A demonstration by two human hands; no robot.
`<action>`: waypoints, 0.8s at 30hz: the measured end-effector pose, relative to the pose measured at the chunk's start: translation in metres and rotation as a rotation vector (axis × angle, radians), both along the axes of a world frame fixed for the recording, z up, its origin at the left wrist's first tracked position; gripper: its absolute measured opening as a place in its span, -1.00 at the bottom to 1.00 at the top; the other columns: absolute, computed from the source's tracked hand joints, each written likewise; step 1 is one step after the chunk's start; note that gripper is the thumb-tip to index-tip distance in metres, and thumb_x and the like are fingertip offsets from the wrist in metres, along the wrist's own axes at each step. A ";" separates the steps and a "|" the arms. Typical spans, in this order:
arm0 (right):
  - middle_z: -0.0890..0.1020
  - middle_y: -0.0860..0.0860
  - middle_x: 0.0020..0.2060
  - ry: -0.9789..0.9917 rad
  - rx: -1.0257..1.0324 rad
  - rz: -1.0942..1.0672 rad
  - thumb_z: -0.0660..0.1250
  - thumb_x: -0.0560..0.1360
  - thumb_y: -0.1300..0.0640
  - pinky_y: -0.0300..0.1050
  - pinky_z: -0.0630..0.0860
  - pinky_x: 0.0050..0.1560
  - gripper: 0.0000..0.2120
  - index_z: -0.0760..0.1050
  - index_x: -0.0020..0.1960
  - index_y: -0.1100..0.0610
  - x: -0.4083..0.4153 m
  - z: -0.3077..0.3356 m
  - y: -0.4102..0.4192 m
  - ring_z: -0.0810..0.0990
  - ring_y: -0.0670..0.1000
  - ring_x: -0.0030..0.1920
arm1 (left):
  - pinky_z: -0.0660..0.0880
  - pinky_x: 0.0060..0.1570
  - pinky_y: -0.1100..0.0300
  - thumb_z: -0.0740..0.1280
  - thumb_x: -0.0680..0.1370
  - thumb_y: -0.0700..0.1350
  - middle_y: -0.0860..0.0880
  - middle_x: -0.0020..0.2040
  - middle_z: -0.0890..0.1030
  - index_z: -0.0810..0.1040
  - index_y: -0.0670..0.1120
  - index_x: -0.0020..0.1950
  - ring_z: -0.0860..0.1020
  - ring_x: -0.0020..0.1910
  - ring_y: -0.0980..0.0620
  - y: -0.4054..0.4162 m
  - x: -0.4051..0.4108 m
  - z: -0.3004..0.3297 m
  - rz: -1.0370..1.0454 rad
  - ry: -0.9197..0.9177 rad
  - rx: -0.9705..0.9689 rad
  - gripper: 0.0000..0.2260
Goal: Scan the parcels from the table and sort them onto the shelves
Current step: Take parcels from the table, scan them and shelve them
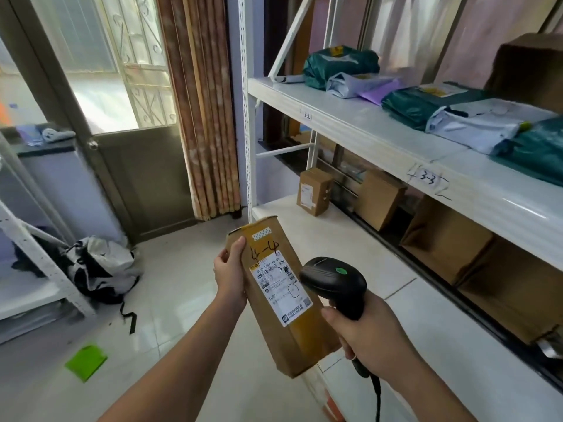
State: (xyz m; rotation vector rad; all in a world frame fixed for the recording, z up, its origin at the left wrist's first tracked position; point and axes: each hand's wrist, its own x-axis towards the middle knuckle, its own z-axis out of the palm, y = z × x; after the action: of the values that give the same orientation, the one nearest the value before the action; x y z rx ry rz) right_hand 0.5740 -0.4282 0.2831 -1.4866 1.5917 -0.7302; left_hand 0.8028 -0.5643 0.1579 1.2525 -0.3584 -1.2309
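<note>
A long brown cardboard parcel (304,336) with a white shipping label and "4-4" handwritten on yellow tape is held tilted in front of me. My left hand (231,277) grips its upper left edge. My right hand (368,339) holds a black handheld barcode scanner (333,283) by the grip, its head right beside the label. The white shelf unit (350,129) stands to the right, its upper shelf marked "3-2" and "3-3".
Green, grey and purple mailer bags (341,63) lie on the upper shelf. Several cardboard boxes (315,190) stand on the lower shelf. A black-and-white bag (100,266) and a green sheet (86,362) lie on the tiled floor. A door (128,166) and curtain are ahead.
</note>
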 end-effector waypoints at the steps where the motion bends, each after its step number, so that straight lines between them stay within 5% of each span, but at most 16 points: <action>1: 0.56 -0.10 -0.49 0.011 0.000 -0.015 0.41 0.53 0.01 -0.29 0.56 -0.37 -0.92 0.51 -0.10 -0.08 0.006 -0.001 -0.016 0.56 -0.15 -0.48 | 0.66 -0.13 0.03 0.50 0.51 0.19 -0.15 0.14 0.73 0.42 -0.05 0.46 0.75 0.02 -0.13 -0.019 0.004 -0.002 -0.024 0.003 -0.004 -0.38; 5: 0.56 -0.07 -0.53 0.019 0.001 -0.097 0.40 0.54 0.04 -0.26 0.55 -0.40 -0.92 0.52 -0.11 -0.05 0.037 -0.006 -0.073 0.56 -0.11 -0.51 | 0.66 -0.21 0.06 0.50 0.54 0.13 -0.17 0.16 0.72 0.40 -0.06 0.49 0.75 0.00 -0.14 -0.097 0.020 -0.008 -0.145 0.001 -0.030 -0.39; 9: 0.57 -0.10 -0.55 0.025 0.004 -0.207 0.39 0.55 0.05 -0.29 0.53 -0.42 -0.90 0.49 -0.11 -0.08 0.064 -0.008 -0.120 0.56 -0.12 -0.52 | 0.66 0.00 -0.05 0.54 0.50 0.13 -0.13 0.28 0.65 0.34 -0.02 0.53 0.71 0.12 -0.14 -0.173 0.029 -0.011 -0.263 -0.024 -0.029 -0.31; 13: 0.56 -0.07 -0.53 0.004 0.040 -0.305 0.38 0.56 0.06 -0.22 0.57 -0.38 -0.93 0.51 -0.08 -0.04 0.081 -0.009 -0.158 0.55 -0.11 -0.50 | 0.66 0.14 -0.14 0.52 0.54 0.04 -0.14 0.21 0.68 0.42 -0.03 0.41 0.72 0.10 -0.15 -0.238 0.023 -0.009 -0.427 -0.027 -0.059 -0.49; 24: 0.55 -0.01 -0.51 0.021 0.077 -0.522 0.38 0.56 0.06 -0.18 0.62 -0.34 -0.89 0.52 -0.09 0.07 0.061 -0.034 -0.267 0.56 -0.07 -0.50 | 0.69 0.10 -0.14 0.52 0.55 0.06 -0.14 0.24 0.66 0.37 0.01 0.47 0.74 0.10 -0.13 -0.377 -0.045 -0.038 -0.792 -0.087 -0.065 -0.44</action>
State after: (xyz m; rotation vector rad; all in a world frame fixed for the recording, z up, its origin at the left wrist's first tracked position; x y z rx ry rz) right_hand 0.6352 -0.6953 0.2494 -1.0282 2.0274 -0.9266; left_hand 0.7574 -0.9415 0.1201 1.1384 -1.0162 -1.8055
